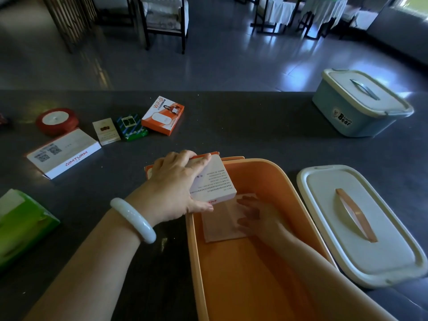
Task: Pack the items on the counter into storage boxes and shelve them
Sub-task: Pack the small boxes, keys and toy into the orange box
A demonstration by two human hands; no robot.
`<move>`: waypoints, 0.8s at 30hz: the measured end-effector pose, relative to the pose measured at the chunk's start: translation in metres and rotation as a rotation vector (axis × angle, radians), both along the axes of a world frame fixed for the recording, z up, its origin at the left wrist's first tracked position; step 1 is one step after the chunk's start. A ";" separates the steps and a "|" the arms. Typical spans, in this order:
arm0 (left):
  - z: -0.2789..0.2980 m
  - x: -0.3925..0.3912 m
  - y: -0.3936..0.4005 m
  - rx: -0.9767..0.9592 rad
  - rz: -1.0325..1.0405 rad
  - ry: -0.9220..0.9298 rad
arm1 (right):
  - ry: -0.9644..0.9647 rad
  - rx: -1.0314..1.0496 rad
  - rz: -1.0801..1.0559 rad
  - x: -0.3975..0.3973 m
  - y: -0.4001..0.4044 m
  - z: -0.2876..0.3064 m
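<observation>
Item 1, orange storage box (273, 172): stood open on the dark counter (231, 126); I take it as the landmark for all that follows.

Item 2, white carton (214, 181): held tilted over the box's left rim, half inside. My left hand (173, 186) gripped it from above, fingers curled over the far edge, thumb under the near edge. I judged it light, stiff cardboard with crisp corners and smooth faces; best held across its narrow width as it was, since a flat face alone could slip.

Item 3, pale flat packet (222, 223): lay on the box floor. My right hand (257, 216) rested inside beside it, fingers spread loosely, touching or nearly touching it; I could not tell which. It looked thin and probably pliable.

Item 4, cream lid (361, 225): lay just right of the box, handle up.

Item 5, blue lidded box (361, 105): well beyond the box, to its far right.

Items 6–10, left and beyond the box, unpacked: orange WiFi carton (163, 115), green pack (132, 128), small white pack (106, 131), red tape roll (56, 120), long white carton (63, 154).

Item 11, green tissue pack (23, 225): far left of the box; soft, I expected it to crush.
</observation>
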State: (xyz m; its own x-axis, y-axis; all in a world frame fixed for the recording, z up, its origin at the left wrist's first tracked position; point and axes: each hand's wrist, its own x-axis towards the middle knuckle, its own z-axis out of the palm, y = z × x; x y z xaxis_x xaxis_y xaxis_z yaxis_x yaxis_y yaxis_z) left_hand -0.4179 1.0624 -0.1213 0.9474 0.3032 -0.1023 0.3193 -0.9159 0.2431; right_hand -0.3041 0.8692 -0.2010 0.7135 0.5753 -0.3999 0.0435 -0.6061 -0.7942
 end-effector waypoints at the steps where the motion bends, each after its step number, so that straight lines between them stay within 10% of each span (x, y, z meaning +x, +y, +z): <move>1: 0.000 0.000 0.000 0.006 0.003 -0.003 | 0.060 0.041 -0.069 0.000 0.002 0.003; 16: 0.022 0.004 -0.038 -0.016 -0.073 -0.116 | -0.670 0.135 0.031 0.041 -0.042 0.073; 24: 0.001 0.021 -0.080 -0.158 -0.084 -0.056 | -0.202 0.285 0.047 0.038 -0.055 0.051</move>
